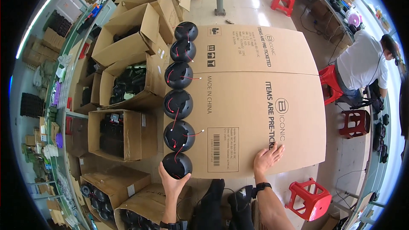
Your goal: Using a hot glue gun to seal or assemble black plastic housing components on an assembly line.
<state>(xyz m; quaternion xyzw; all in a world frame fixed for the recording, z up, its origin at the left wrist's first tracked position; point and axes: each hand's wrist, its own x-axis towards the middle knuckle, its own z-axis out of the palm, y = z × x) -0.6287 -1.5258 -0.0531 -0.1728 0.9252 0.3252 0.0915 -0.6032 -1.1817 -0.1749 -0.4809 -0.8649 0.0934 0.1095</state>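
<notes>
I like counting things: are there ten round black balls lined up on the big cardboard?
No, only six black domes sit in the row along the cardboard sheet, the nearest held by the left hand.

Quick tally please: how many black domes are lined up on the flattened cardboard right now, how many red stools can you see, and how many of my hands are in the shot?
Black domes: 6, in one line along the left edge of the cardboard sheet; the left hand holds the nearest.
Red stools: 6
Hands: 2; the right hand lies flat on the sheet.
Total: 14
</notes>
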